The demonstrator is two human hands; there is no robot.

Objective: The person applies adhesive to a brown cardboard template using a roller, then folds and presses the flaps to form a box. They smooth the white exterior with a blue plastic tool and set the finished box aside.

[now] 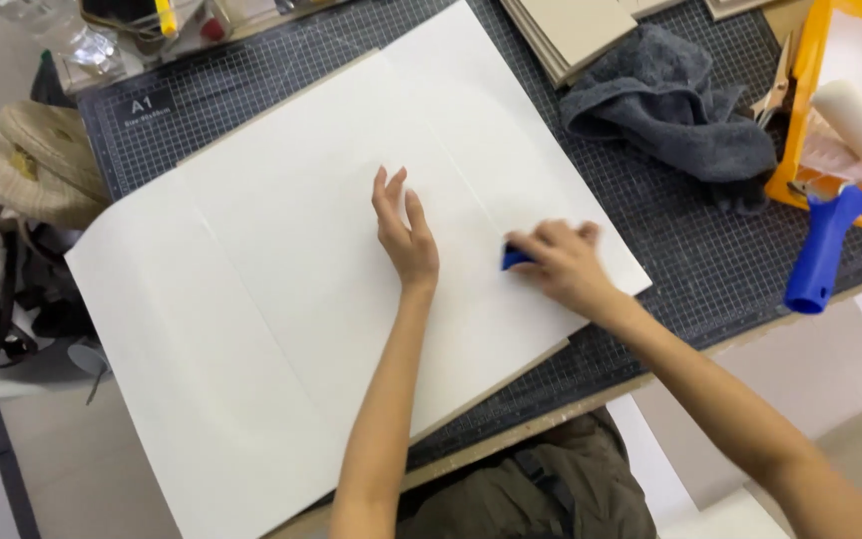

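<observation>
A large white sheet lies spread over a board on the dark cutting mat. My left hand rests flat on the middle of the sheet, fingers stretched out and apart. My right hand presses a small blue tool onto the sheet near its right edge; the fingers cover most of the tool.
A grey cloth lies bunched at the back right of the mat. An orange tray holds a paint roller with a blue handle. Stacked grey boards sit at the back. A beige hat rests at the left.
</observation>
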